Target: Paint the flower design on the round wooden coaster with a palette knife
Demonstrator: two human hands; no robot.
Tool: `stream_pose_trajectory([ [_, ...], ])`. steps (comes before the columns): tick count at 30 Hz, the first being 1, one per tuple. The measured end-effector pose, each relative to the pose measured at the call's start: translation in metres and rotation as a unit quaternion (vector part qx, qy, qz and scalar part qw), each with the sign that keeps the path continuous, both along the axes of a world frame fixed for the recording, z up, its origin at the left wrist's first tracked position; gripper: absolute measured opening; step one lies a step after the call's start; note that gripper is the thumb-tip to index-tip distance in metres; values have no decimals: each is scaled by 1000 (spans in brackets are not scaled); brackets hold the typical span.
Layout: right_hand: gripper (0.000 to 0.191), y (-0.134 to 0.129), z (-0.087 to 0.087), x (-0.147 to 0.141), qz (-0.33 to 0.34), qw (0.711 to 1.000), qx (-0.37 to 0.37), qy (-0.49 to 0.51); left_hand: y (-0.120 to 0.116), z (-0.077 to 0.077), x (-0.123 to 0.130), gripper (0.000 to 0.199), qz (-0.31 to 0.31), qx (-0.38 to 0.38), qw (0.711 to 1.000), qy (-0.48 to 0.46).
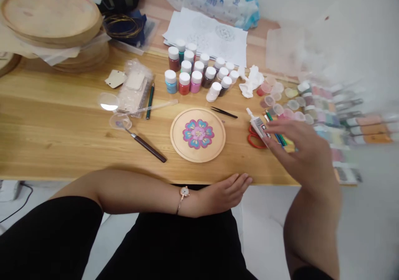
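My left hand [222,194] rests at the table's front edge, fingers stretched out and holding nothing; a watch sits on its wrist. On the right, my right hand [299,151], slightly blurred, has its thumb and fingertips about the lower end of a white glue tube [258,124]. The tube's nozzle points up and left, above red-handled scissors [257,142]. Between the hands' reach lies a round wooden disc [177,140] bearing a painted flower [198,134] in blue, pink and purple. Black tweezers [224,112] lie at its upper right.
Several paint bottles [195,81] stand behind the disc. Left of it lie a dark-handled palette knife [149,147], a green pencil [150,101] and a plastic packet [132,92]. Stacked round boards [51,16] are far left. Small paint pots [293,104] and pencils [274,126] are on the right.
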State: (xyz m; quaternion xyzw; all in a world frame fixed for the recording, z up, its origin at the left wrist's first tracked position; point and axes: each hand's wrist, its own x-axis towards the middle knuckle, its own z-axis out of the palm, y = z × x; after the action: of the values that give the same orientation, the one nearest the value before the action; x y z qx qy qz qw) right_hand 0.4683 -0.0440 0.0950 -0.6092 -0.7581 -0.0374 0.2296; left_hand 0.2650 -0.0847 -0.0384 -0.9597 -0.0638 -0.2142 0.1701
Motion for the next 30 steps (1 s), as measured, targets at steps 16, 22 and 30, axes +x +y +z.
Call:
stream_pose_trajectory([
  [16, 15, 98, -57, -29, -32, 982, -163, 93, 5, 28, -5, 56, -2, -35, 991, 130],
  [22, 16, 96, -49, -37, -36, 969, -234, 68, 7, 27, -5, 53, -30, -100, 988, 116],
  [30, 16, 96, -57, -44, -9, 958, -269, 100, 15, 37, -7, 56, -61, -104, 979, 164],
])
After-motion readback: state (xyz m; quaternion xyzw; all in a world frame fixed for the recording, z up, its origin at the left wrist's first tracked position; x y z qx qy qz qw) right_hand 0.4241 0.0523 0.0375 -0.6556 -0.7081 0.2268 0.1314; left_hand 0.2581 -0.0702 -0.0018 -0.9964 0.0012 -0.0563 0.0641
